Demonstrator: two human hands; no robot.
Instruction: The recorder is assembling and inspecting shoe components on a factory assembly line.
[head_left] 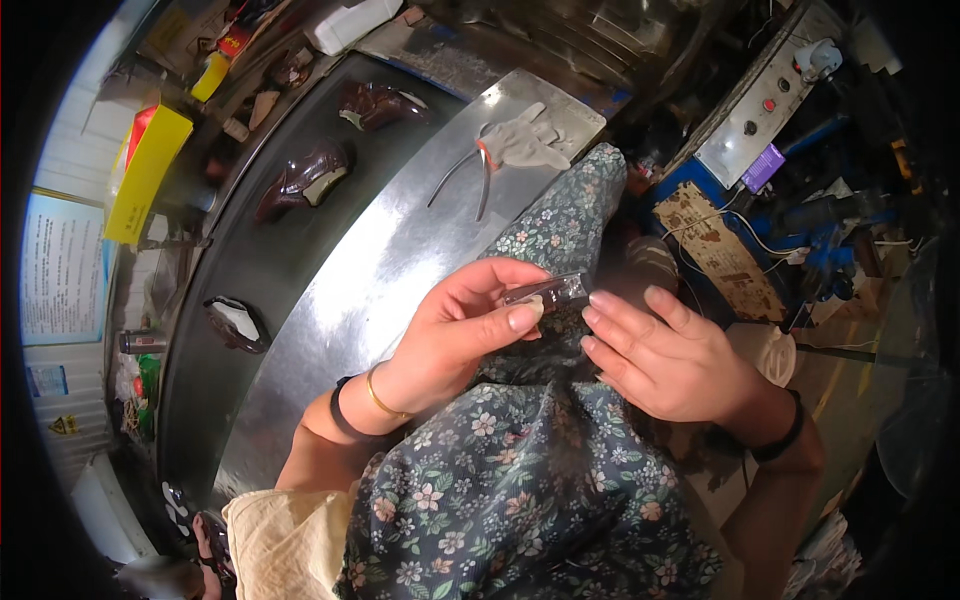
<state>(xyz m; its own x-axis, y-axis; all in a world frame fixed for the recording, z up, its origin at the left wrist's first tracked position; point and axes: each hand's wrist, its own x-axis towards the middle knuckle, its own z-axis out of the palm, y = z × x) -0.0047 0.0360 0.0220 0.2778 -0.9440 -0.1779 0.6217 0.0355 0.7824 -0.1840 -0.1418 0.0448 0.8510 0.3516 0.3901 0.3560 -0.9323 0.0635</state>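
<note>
My left hand (470,320) pinches a small clear, glossy strip-like piece (560,287) between thumb and fingers, above my lap. Part of the piece is hidden by the thumb; I cannot make out its exact kind. Just to its right, my right hand (660,355) is held with fingers stretched and apart, the fingertips close to the piece's end. Whether they touch it I cannot tell. Beyond my hands, a pair of pliers (474,180) with dark handles lies by a grey work glove (530,138) on the metal worktop (350,265).
Glossy dark red shoes (305,180) lie on a black conveyor belt (225,260) left of the worktop. A yellow box (150,170) stands past the belt. On the right are a control panel (765,105) with buttons, a purple box (763,168) and loose cables.
</note>
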